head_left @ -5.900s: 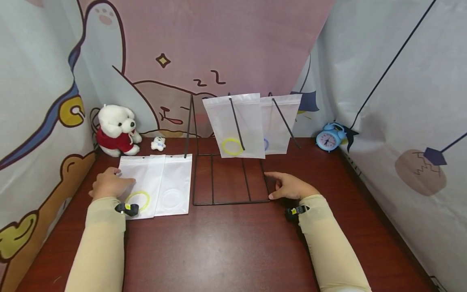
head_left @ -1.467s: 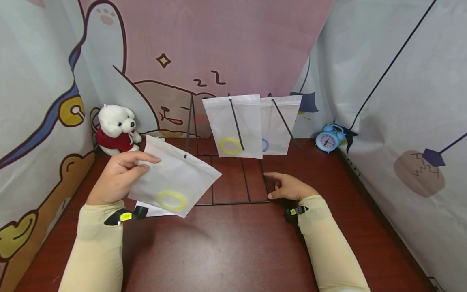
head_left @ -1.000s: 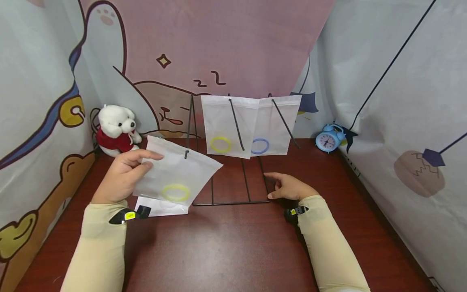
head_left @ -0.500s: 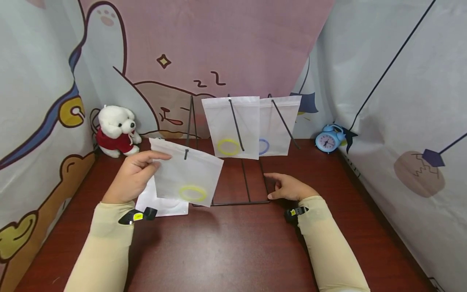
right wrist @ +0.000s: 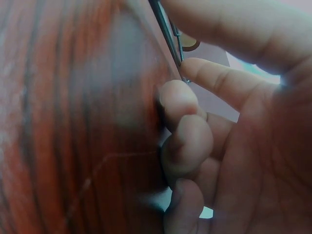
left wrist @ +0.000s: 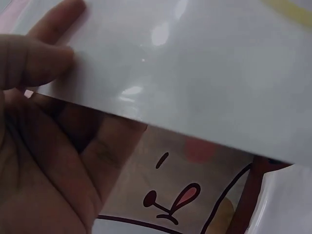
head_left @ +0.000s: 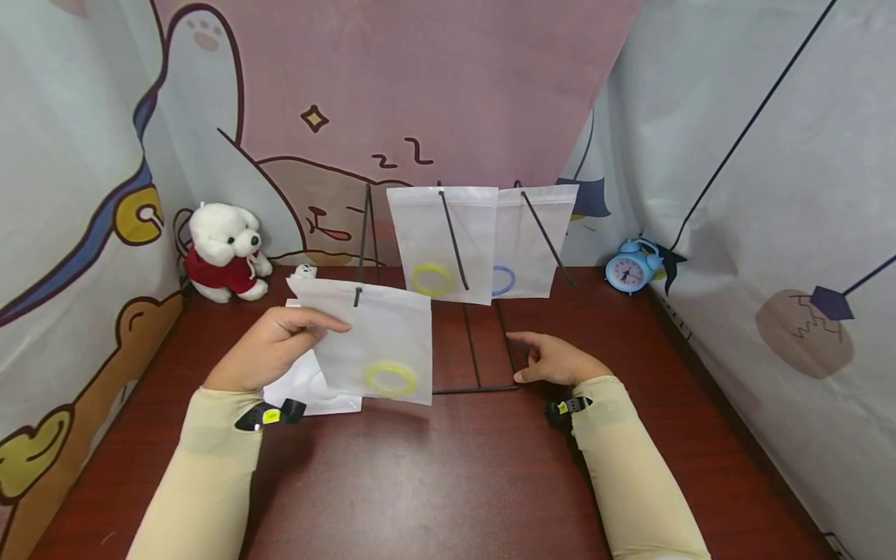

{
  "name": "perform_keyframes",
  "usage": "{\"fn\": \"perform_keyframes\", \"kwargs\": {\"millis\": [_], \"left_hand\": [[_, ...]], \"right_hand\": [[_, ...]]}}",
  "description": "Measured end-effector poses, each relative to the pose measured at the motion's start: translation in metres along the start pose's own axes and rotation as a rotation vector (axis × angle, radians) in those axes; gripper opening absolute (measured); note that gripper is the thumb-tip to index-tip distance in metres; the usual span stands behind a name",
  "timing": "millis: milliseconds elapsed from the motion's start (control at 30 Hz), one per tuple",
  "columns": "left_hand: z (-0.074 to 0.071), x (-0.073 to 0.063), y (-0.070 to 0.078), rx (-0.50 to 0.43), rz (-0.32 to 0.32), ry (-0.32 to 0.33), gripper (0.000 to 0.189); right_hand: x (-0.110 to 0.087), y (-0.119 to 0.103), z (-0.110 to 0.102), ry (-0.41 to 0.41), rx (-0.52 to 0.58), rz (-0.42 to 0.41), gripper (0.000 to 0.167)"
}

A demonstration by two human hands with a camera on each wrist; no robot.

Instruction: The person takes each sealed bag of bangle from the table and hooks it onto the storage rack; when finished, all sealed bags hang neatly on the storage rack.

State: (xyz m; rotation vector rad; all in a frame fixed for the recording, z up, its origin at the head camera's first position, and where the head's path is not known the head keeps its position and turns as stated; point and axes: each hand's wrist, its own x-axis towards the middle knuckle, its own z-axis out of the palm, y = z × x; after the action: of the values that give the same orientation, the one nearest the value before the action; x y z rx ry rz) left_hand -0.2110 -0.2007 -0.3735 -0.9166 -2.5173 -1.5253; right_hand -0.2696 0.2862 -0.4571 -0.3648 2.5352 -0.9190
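Note:
My left hand (head_left: 276,346) pinches the left edge of a white zip bag (head_left: 381,334) between thumb and forefinger; a yellow ring shows through the bag. The tip of the wire rack's left hook (head_left: 358,296) sticks out through the bag's top hole. In the left wrist view, the bag (left wrist: 195,73) lies between thumb and fingers. My right hand (head_left: 560,358) holds the front right corner of the black wire rack (head_left: 473,350) with thumb and forefinger, other fingers curled on the table. The middle hook carries another yellow-ring bag (head_left: 448,233), the right hook a blue-ring bag (head_left: 539,237).
Another white bag (head_left: 301,387) lies on the table (head_left: 420,490), partly behind the held one. A white plush bear (head_left: 222,249) and a small white figure (head_left: 304,271) are at the back left. A blue alarm clock (head_left: 628,268) stands at the back right.
Since the first frame, my left hand has lifted the yellow-ring bag off the table and onto the left hook. Lately bag and hand shifted right, and the bag levelled. My right hand stayed put.

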Motion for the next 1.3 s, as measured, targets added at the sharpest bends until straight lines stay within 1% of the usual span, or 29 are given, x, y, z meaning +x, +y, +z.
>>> {"fn": "perform_keyframes", "kwargs": {"millis": [100, 167, 233, 300, 467, 700, 833, 933, 1067, 1167, 1300], "left_hand": [[0.001, 0.001, -0.001, 0.042, -0.003, -0.081, 0.041], [0.002, 0.002, -0.002, 0.066, -0.010, -0.123, 0.042], [0.003, 0.003, -0.002, 0.077, -0.019, -0.144, 0.041], [0.003, 0.003, -0.001, 0.081, -0.030, -0.147, 0.040], [0.005, 0.004, -0.001, 0.086, -0.035, -0.111, 0.040], [0.008, 0.007, -0.002, 0.119, -0.071, -0.047, 0.039], [0.009, 0.008, -0.004, 0.126, -0.058, 0.000, 0.041], [0.011, 0.009, -0.006, 0.110, -0.050, 0.029, 0.042], [0.014, 0.010, -0.007, 0.099, -0.061, 0.059, 0.042], [0.016, 0.011, -0.009, 0.118, -0.066, 0.064, 0.042], [0.019, 0.012, -0.013, 0.161, -0.072, 0.037, 0.043]], "right_hand": [[0.000, 0.001, 0.000, 0.001, -0.001, -0.002, 0.085], [0.000, 0.001, 0.000, 0.003, 0.001, -0.001, 0.085], [0.001, 0.002, 0.000, 0.003, 0.000, -0.002, 0.085], [0.001, 0.002, 0.000, 0.004, 0.002, -0.001, 0.084], [0.002, 0.004, 0.001, 0.004, -0.004, 0.005, 0.084], [0.001, 0.004, 0.001, -0.003, -0.004, 0.002, 0.084], [0.000, 0.002, 0.000, -0.002, 0.010, -0.004, 0.085], [0.000, 0.001, 0.000, -0.002, 0.012, -0.012, 0.085], [0.000, 0.002, 0.000, 0.000, 0.014, -0.012, 0.085], [0.000, 0.003, 0.000, 0.003, 0.015, -0.008, 0.084], [0.001, 0.004, 0.001, 0.003, 0.015, -0.009, 0.084]]}}
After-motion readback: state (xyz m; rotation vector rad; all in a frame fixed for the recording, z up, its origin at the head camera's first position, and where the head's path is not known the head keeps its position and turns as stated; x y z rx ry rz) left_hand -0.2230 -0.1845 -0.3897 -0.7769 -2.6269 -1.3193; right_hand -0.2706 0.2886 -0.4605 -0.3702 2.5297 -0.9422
